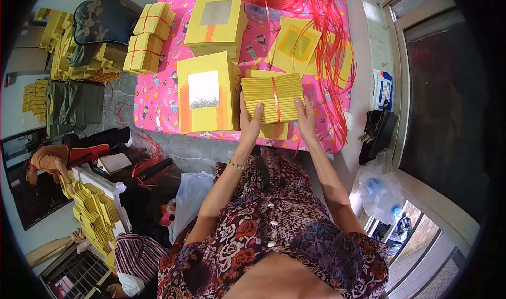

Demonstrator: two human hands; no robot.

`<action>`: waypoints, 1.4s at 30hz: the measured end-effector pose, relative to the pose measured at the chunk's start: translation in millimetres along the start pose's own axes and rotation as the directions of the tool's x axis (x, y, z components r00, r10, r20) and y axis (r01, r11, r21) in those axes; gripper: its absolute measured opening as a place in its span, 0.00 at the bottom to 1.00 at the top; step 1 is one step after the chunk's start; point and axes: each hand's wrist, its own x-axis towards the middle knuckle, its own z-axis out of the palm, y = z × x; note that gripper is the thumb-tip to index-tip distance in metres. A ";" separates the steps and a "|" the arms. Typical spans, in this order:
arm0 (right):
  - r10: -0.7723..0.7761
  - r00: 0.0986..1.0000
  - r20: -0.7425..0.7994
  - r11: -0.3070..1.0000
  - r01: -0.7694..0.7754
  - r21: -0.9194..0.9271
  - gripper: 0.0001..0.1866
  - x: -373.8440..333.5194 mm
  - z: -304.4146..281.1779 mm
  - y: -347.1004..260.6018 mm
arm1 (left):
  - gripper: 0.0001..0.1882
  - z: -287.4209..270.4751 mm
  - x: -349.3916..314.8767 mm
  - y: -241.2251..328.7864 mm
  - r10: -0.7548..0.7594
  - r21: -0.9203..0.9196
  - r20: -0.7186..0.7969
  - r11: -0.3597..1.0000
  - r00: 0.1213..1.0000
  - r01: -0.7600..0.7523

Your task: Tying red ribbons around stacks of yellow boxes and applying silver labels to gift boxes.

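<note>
A bundle of folded yellow paper [287,91], tied round the middle with a red strip, lies between my hands over the near part of a pink patterned table [158,101]. My left hand [249,121] is closed on its left side, thumb on the near edge. My right hand [305,119] grips the right side the same way. Close by my left hand stands a thick stack of yellow paper [225,88] with a silver square and orange patch on top. Part of the yellow paper under and behind the bundle is hidden.
Another yellow stack [197,33] stands farther back, with tied bundles [143,54] to its left. Loose yellow sheets [282,56] and long red strips [329,46] cover the right side. Two people work at left near a yellow paper heap [95,209]. Plastic bags [192,196] hang or lie low.
</note>
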 end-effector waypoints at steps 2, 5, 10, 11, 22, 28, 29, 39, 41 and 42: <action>-0.028 1.000 -0.015 1.000 0.028 -0.010 0.21 0.6 -2.6 2.5 | 0.38 -1.9 -0.1 -0.9 0.007 0.031 -0.002 0.999 1.000 -0.007; -0.005 0.999 0.054 0.999 0.004 0.036 0.21 -0.1 -7.7 3.4 | 0.35 -3.5 -1.4 -2.5 -0.027 -0.039 0.002 0.999 1.000 0.027; 0.043 0.997 0.056 0.994 -0.049 0.100 0.23 2.7 -11.1 8.1 | 0.36 -4.4 -0.5 4.8 -0.069 -0.026 0.052 0.997 0.996 0.070; 0.040 0.998 0.055 0.994 -0.046 0.098 0.23 3.2 -17.7 10.0 | 0.36 -6.0 -1.0 7.2 -0.066 -0.029 0.054 0.997 0.996 0.068; -0.140 0.941 0.308 0.963 0.202 -0.179 0.40 -14.1 -49.0 41.4 | 0.59 -25.1 -18.2 -25.8 0.074 0.000 0.208 0.997 0.975 -0.076; -0.169 0.939 0.300 0.947 0.239 -0.213 0.29 6.0 -45.8 36.8 | 0.54 -18.7 -8.3 -26.6 0.237 0.388 0.044 0.891 0.971 -0.235; -0.124 0.951 0.283 0.943 0.202 -0.265 0.25 6.0 -48.3 27.4 | 0.52 -16.7 -10.8 -17.3 0.203 0.510 -0.016 0.844 0.979 -0.167; -0.129 0.961 0.243 0.908 0.213 -0.361 0.22 27.4 -42.0 -12.0 | 0.42 -11.6 -32.9 -10.8 -0.129 0.483 -0.145 0.856 0.981 0.184; -0.077 0.962 0.261 0.932 0.162 -0.323 0.24 33.4 -46.2 0.1 | 0.39 -8.2 -32.9 -22.2 -0.076 0.513 -0.215 0.840 0.974 0.179; -0.015 0.965 0.263 0.972 0.076 -0.221 0.26 32.2 -46.9 1.9 | 0.40 -7.9 -28.8 -18.6 -0.182 0.478 -0.214 0.838 0.960 0.265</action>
